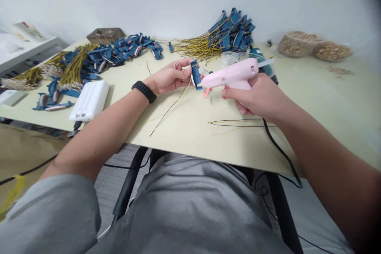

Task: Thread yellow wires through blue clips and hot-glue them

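My left hand (175,74) pinches a small blue plastic part (195,74) upright above the table. Thin yellow and black wires (169,107) trail from this part down to the tabletop. In my right hand (258,97) is a pink hot glue gun (232,74), gripped by its handle. Its nozzle points left and is at the lower edge of the blue part; whether they touch I cannot tell. A clear glue stick (265,62) sticks out of the gun's rear. Below the gun, loose wires (235,122) lie on the table.
Blue parts with yellow wires form a pile (119,49) at left and a bundle (232,31) at the back. A white power bank (90,100) lies near my left forearm. Bags of wood-coloured bits (300,43) stand back right. The gun's black cord (281,152) drops over the table edge.
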### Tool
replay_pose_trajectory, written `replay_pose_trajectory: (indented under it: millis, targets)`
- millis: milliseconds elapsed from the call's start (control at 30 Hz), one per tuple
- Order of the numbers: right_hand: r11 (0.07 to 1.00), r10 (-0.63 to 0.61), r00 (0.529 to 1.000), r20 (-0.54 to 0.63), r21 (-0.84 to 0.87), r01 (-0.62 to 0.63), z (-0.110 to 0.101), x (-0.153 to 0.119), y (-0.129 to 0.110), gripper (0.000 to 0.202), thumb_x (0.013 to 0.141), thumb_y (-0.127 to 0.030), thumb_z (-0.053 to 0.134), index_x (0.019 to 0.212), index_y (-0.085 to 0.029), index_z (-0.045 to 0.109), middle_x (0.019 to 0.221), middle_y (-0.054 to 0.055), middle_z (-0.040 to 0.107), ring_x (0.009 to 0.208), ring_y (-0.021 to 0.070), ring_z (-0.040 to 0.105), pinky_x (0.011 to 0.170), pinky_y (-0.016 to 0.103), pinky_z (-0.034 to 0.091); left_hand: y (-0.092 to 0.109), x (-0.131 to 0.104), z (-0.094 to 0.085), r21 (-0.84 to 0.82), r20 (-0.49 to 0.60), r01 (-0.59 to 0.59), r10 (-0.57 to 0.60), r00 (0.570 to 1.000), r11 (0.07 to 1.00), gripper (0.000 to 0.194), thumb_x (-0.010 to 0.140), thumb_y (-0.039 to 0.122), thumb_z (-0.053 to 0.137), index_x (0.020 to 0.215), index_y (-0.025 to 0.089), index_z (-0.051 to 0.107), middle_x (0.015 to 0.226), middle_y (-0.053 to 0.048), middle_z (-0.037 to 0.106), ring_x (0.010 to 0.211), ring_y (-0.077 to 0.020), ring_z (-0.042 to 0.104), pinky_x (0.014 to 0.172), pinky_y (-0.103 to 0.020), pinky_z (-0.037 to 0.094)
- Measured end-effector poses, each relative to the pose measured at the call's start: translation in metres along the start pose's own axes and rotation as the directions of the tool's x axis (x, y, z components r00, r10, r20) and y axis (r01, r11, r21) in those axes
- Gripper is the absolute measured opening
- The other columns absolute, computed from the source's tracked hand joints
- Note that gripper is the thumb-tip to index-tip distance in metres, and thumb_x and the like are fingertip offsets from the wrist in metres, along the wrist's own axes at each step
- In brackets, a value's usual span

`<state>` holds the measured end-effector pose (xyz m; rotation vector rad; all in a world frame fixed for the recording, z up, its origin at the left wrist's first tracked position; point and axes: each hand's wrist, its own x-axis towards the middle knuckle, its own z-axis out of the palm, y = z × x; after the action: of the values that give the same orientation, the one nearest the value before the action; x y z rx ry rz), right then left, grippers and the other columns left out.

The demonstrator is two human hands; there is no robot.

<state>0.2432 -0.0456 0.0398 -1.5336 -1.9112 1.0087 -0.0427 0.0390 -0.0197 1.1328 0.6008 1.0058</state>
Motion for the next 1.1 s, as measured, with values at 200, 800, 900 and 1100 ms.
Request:
replay_pose_trajectory:
  millis: [200, 800, 900, 1100]
  targets:
    - [0.999, 0.006, 1.000, 0.024, -0.034, -0.005, -0.001, 0.001, 0.001, 0.022, 0.095, -0.036, 0.082, 0.081, -0.021, 0.073, 0.051, 0.003, 0.059, 0.045, 0.0166, 0.050, 0.045, 0.031, 0.037, -0.003, 0.001, -0.006, 0.014, 0.003, -0.013, 0.013, 1.000, 1.000, 0.019, 0.096, 0.011, 0.091, 0.109, 0.016, 0.077, 0.085, -0.001, 0.081, 0.095, -0.0203, 0.089, 0.092, -0.028, 0.070]
    - [0.996, -0.040, 0.999, -0.023, 0.085, 0.041, -0.001, 0.002, 0.005, 0.024, 0.093, -0.035, 0.085, 0.080, -0.023, 0.070, 0.054, 0.003, 0.058, 0.046, 0.0162, 0.049, 0.048, 0.033, 0.039, -0.003, 0.003, -0.009, 0.010, -0.004, 0.007, -0.007, 1.000, 1.000, 0.026, 0.091, 0.008, 0.093, 0.110, 0.016, 0.077, 0.091, 0.000, 0.083, 0.084, -0.0146, 0.084, 0.089, -0.027, 0.069]
    - [0.996, -0.021, 1.000, -0.023, 0.082, 0.022, -0.001, 0.001, 0.003, 0.021, 0.092, -0.033, 0.085, 0.082, -0.022, 0.071, 0.054, 0.002, 0.057, 0.046, 0.0160, 0.048, 0.047, 0.033, 0.037, -0.004, 0.003, -0.009, 0.015, -0.018, 0.008, -0.007, 1.000, 1.000, 0.030, 0.089, 0.011, 0.096, 0.112, 0.017, 0.077, 0.093, -0.001, 0.084, 0.090, -0.0168, 0.087, 0.091, -0.028, 0.070]
    - [0.996, -0.017, 1.000, -0.022, 0.088, 0.019, -0.001, 0.003, 0.004, 0.024, 0.093, -0.035, 0.087, 0.082, -0.022, 0.070, 0.055, 0.002, 0.058, 0.045, 0.0155, 0.049, 0.048, 0.033, 0.041, -0.006, 0.003, -0.009, 0.037, 0.000, -0.025, 0.025, 1.000, 0.999, 0.028, 0.092, 0.014, 0.096, 0.112, 0.019, 0.077, 0.096, -0.001, 0.084, 0.094, -0.0182, 0.088, 0.097, -0.031, 0.070]
